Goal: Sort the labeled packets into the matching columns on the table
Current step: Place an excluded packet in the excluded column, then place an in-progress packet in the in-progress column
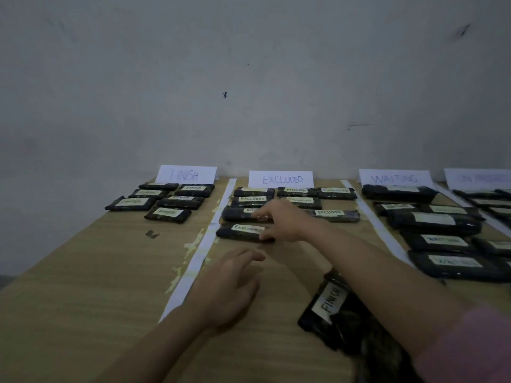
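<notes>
Black packets with white labels lie in columns on a wooden table (pixel 83 286). My right hand (pixel 279 221) reaches into the EXCLUDED column, with thumb and fingers around the right end of the nearest EXCLUDED packet (pixel 239 232), which rests on the table. My left hand (pixel 229 286) lies flat on the wood in front of that column, fingers apart, holding nothing. A packet labeled FINISH (pixel 329 302) lies near me under my right forearm, on top of a dark pile. Standing cards read FINISH (pixel 185 174), EXCLUDED (pixel 281 179) and WAITING (pixel 395 178).
White paper strips (pixel 199 252) separate the columns. The FINISH column holds several packets (pixel 168 214) at the far left. WAITING packets (pixel 437 222) fill the right column, and a fourth column with a blurred card (pixel 478 178) is cut off at the right edge. A wall rises behind.
</notes>
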`<move>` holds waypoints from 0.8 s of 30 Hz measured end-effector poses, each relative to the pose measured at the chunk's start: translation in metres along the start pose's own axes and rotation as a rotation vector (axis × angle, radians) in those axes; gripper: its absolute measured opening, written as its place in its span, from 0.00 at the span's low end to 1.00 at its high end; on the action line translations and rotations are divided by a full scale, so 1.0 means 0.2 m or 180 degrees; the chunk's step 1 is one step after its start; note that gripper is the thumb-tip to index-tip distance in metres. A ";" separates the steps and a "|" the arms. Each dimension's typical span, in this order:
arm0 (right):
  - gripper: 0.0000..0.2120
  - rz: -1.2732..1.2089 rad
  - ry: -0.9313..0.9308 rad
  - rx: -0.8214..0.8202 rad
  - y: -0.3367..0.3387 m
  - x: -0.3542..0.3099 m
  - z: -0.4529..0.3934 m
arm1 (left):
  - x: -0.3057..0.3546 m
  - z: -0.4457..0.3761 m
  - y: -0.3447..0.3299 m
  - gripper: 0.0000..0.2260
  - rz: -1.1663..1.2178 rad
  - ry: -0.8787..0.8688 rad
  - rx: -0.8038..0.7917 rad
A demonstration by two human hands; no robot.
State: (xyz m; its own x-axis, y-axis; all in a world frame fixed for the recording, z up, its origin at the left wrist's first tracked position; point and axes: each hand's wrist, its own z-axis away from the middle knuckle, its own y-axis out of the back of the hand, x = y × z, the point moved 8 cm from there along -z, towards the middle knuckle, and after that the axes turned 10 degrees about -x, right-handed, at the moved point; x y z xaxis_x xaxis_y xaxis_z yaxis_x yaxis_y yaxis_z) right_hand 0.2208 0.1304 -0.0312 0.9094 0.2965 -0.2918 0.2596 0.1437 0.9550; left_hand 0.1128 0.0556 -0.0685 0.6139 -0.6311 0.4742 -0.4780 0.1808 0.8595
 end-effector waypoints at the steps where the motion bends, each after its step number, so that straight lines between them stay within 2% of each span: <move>1: 0.25 -0.0014 0.0067 0.0008 0.04 0.01 0.05 | 0.03 -0.02 0.00 0.14 -0.0004 -0.0074 0.0010; 5: 0.17 0.0014 0.0173 0.0180 0.18 0.06 0.30 | 0.19 -0.13 -0.01 0.14 -0.0023 -0.0430 -0.0058; 10: 0.18 0.0046 -0.0031 0.0378 0.24 0.22 0.65 | 0.41 -0.26 -0.06 0.15 -0.0153 -0.0791 -0.0134; 13: 0.16 0.0027 -0.0134 0.0473 0.22 0.32 0.85 | 0.53 -0.31 -0.14 0.15 -0.0208 -0.0983 -0.0357; 19: 0.13 0.0059 -0.0398 0.0125 0.10 0.51 1.12 | 0.71 -0.37 -0.27 0.14 -0.0206 -0.1263 -0.0795; 24: 0.19 -0.0201 -0.0626 0.0110 0.05 0.58 1.22 | 0.77 -0.39 -0.34 0.15 -0.0263 -0.1245 -0.0978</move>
State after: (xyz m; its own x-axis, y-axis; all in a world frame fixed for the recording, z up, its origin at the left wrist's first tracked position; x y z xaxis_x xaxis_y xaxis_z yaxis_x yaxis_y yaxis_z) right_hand 0.4091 -0.0641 -0.0421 0.9360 0.0973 -0.3383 0.3261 0.1228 0.9373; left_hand 0.2883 0.0060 -0.0385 0.3323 -0.8776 0.3456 -0.1945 0.2948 0.9355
